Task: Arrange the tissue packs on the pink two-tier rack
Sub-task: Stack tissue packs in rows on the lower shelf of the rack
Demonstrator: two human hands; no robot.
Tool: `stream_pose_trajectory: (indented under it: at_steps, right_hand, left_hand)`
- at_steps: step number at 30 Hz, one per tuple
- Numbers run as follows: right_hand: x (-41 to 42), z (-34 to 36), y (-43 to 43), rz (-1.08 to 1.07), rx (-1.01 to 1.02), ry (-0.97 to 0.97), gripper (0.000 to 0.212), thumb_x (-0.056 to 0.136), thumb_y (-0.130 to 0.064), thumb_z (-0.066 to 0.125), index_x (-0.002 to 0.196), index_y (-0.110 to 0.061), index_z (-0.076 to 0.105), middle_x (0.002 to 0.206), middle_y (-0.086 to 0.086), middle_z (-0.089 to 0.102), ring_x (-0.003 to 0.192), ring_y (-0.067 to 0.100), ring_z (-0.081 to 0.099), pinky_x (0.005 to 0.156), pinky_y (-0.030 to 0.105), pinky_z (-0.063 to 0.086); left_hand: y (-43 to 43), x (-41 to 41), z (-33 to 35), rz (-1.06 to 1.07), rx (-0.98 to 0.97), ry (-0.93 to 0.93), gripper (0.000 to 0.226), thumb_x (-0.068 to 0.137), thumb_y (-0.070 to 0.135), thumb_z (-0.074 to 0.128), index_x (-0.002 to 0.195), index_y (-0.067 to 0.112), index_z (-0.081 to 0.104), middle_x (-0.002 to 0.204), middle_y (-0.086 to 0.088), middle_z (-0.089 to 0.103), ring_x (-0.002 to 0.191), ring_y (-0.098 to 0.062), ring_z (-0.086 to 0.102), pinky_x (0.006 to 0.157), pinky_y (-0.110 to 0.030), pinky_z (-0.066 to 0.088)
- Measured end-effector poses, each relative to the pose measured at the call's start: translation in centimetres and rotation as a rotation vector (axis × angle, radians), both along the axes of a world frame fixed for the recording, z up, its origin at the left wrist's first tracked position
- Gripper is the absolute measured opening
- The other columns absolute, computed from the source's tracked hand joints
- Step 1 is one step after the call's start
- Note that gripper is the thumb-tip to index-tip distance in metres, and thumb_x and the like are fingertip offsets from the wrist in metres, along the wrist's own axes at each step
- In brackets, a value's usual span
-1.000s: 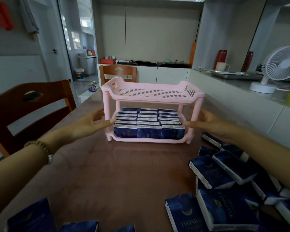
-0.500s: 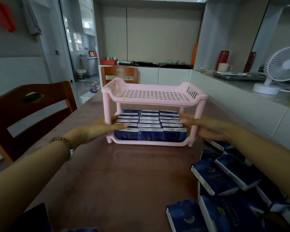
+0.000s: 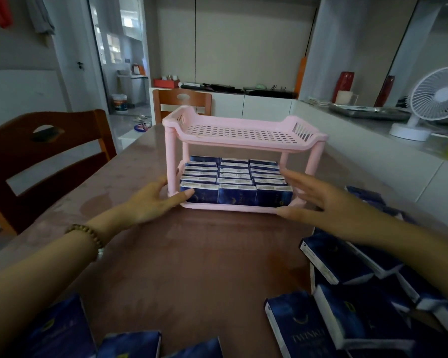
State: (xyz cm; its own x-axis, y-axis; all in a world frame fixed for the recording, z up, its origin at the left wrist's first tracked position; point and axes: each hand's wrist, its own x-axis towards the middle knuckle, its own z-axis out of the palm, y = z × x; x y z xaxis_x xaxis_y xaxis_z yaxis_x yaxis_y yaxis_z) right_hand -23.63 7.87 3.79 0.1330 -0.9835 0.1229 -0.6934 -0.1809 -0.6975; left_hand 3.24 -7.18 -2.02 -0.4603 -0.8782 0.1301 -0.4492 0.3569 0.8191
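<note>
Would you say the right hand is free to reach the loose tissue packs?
Probably yes: the right hand is open, holding nothing, and the loose tissue packs lie uncovered close beside it.

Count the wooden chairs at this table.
2. One brown wooden chair at the table's left side; the other at its far end, behind the pink two-tier rack. More may be hidden.

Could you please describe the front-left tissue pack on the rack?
On the brown table stands a pink two-tier rack, lower tier full of blue packs. In the front row of three, it is the leftmost pack, beside the left hand.
</note>
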Motion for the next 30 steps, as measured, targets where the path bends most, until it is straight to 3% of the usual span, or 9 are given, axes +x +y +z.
stream_pose_trajectory:
  at_steps: [3,6,9,14,18,21,23,26,30]
  right_hand:
    - [1.7,-0.8,-3.7,0.051,0.035,0.144,0.069,0.079,-0.053,0.056,0.14,-0.043,0.024,0.138,-0.03,0.03,0.121,-0.006,0.033,0.103,0.012,0.032]
    - [3.3,-1.4,-8.4,0.088,0.014,0.218,0.061,0.092,-0.036,0.052,0.145,-0.024,0.024,0.142,-0.011,0.036,0.123,0.0,0.035,0.094,0.002,0.024]
    - [4.6,-1.9,-13.3,0.066,-0.035,0.23,0.058,0.095,-0.038,0.047,0.146,-0.021,0.025,0.152,-0.003,0.029,0.137,0.012,0.03,0.101,0.014,0.019]
    - [6.8,-2.5,-20.4,0.03,-0.081,0.32,0.063,0.093,-0.054,0.039,0.147,-0.026,0.024,0.154,-0.001,0.028,0.14,0.024,0.028,0.114,0.04,0.026]
    - [7.3,-2.5,-22.4,0.0,-0.056,0.266,0.067,0.088,-0.063,0.039,0.145,-0.031,0.024,0.151,-0.001,0.032,0.136,0.023,0.033,0.111,0.038,0.026]
    - [7.6,-2.8,-22.4,0.018,-0.06,0.309,0.061,0.085,-0.065,0.043,0.13,-0.022,0.048,0.136,0.0,0.051,0.123,0.021,0.048,0.103,0.034,0.037]
    - [7.5,-3.2,-22.3,0.031,-0.078,0.401,0.058,0.086,-0.064,0.043,0.118,-0.018,0.055,0.13,0.001,0.055,0.119,0.022,0.05,0.101,0.037,0.04]
    - [7.2,-3.8,-22.1,0.057,-0.07,0.505,0.063,0.088,-0.064,0.035,0.138,-0.027,0.041,0.148,0.001,0.04,0.134,0.024,0.037,0.111,0.042,0.029]
    - [7.3,-3.0,-22.6,0.078,0.047,0.636,0.074,0.083,-0.076,0.02,0.145,-0.036,0.024,0.156,-0.003,0.024,0.143,0.025,0.021,0.115,0.05,0.016]
  left_hand:
    - [0.3,-0.1,-0.7,-0.007,-0.037,0.056,0.04,0.085,0.036,0.059,0.121,0.039,0.04,0.108,0.029,0.049,0.092,0.019,0.054,0.089,-0.005,0.038]
    - [0.2,-0.2,-1.5,-0.016,-0.095,0.077,0.036,0.088,0.022,0.06,0.113,0.035,0.039,0.098,0.033,0.045,0.078,0.028,0.051,0.064,0.007,0.038]
    - [-0.3,-0.1,-2.1,-0.037,-0.137,0.086,0.037,0.088,0.022,0.06,0.119,0.029,0.041,0.102,0.031,0.047,0.085,0.032,0.048,0.075,0.005,0.04]
    - [-1.0,-0.2,-2.4,-0.052,-0.202,0.138,0.042,0.089,0.02,0.057,0.125,0.03,0.038,0.114,0.027,0.047,0.098,0.031,0.044,0.077,0.009,0.032]
    - [-1.6,-0.2,-2.9,-0.056,-0.23,0.156,0.043,0.09,0.021,0.057,0.127,0.031,0.039,0.122,0.024,0.048,0.106,0.027,0.043,0.084,0.007,0.031]
    - [-1.8,-0.1,-3.2,-0.049,-0.226,0.132,0.044,0.089,0.027,0.057,0.127,0.035,0.037,0.126,0.018,0.048,0.106,0.026,0.043,0.085,0.007,0.031]
    - [-2.0,-0.1,-3.4,-0.044,-0.226,0.125,0.043,0.088,0.027,0.057,0.124,0.039,0.037,0.129,0.014,0.047,0.106,0.023,0.044,0.087,0.006,0.031]
    - [-2.1,-0.3,-3.3,-0.039,-0.227,0.111,0.042,0.089,0.024,0.057,0.119,0.043,0.036,0.13,0.01,0.047,0.106,0.014,0.048,0.085,0.006,0.032]
    - [-2.1,-0.3,-3.2,-0.031,-0.259,0.1,0.042,0.089,0.025,0.057,0.113,0.052,0.034,0.13,0.01,0.046,0.107,0.014,0.047,0.085,0.007,0.031]
